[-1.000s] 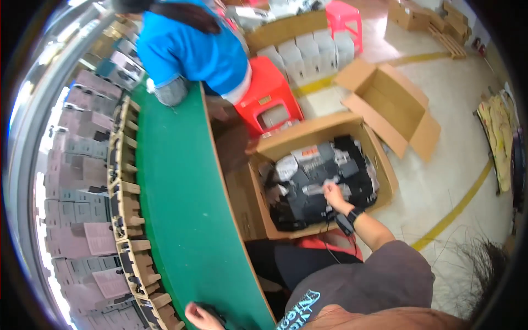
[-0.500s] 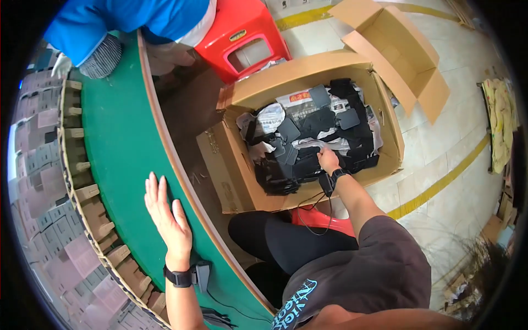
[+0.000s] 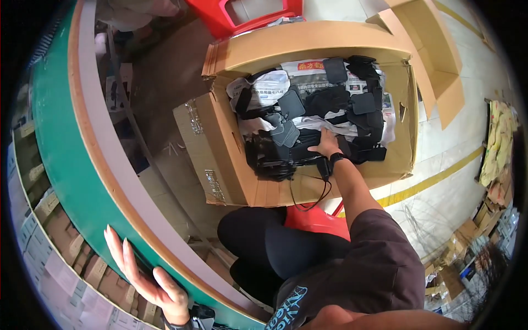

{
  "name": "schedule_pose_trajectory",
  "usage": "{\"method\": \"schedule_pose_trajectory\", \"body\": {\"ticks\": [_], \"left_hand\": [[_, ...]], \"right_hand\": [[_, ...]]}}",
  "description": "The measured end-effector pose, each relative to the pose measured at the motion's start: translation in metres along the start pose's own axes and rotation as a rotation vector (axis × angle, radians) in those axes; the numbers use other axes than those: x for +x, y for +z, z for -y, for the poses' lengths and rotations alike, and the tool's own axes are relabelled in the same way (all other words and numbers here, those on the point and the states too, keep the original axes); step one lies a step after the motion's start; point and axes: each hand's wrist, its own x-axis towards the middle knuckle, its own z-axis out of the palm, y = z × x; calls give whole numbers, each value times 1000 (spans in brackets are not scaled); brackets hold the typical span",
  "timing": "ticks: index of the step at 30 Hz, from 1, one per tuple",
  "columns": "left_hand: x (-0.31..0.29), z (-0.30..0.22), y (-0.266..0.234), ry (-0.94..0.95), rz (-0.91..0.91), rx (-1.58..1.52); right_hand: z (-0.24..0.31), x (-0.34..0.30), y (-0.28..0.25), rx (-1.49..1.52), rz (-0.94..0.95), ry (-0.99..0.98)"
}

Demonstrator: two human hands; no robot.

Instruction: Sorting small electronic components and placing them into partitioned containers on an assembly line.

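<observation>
My right hand [image 3: 328, 144] reaches into a large cardboard box [image 3: 335, 34] and rests on the dark goods inside. Its thumb is stretched away from the fingers, whose tips are partly hidden. Beside it lie black bundles [image 3: 275, 165], one looking glossy, and several flat dark-grey pieces [image 3: 292, 103] with rounded corners. Sheets of newspaper [image 3: 314, 80] lie among them. My left hand [image 3: 157, 283] is over the green tabletop [image 3: 58, 126], fingers outstretched and holding nothing I can see. A dark patch beneath it cannot be made out. Both wrists wear black straps with small devices.
An opened cardboard carton [image 3: 434, 55] stands at the far right. Behind the large box is a red plastic stool [image 3: 212, 16], and another red seat [image 3: 316, 221] is under me. A black cable [image 3: 294, 192] loops from my right wrist. Grey boxes [image 3: 66, 269] line the left.
The view has shifted, so table and box sit further left and higher. My right thumb has spread from the fingers over the black goods. The person in blue is mostly out of view.
</observation>
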Motion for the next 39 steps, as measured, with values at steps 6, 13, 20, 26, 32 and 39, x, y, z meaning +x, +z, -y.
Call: {"method": "schedule_pose_trajectory", "body": {"ticks": [6, 13, 20, 26, 32, 39], "left_hand": [[-5, 2, 3, -20, -17, 28], [-6, -1, 4, -56, -32, 3], [-4, -3, 8, -55, -49, -19], [-5, 1, 2, -4, -20, 3], [-7, -1, -6, 54, -16, 22], [-7, 5, -1, 117, -167, 22]], "right_hand": [[-11, 12, 10, -65, 29, -186], [6, 3, 23, 99, 278, -256], [26, -6, 36, -106, 305, -368], [38, -27, 16, 258, 321, -389], [52, -69, -23, 828, 383, -416], [103, -180, -141, 1156, 330, -550]]}}
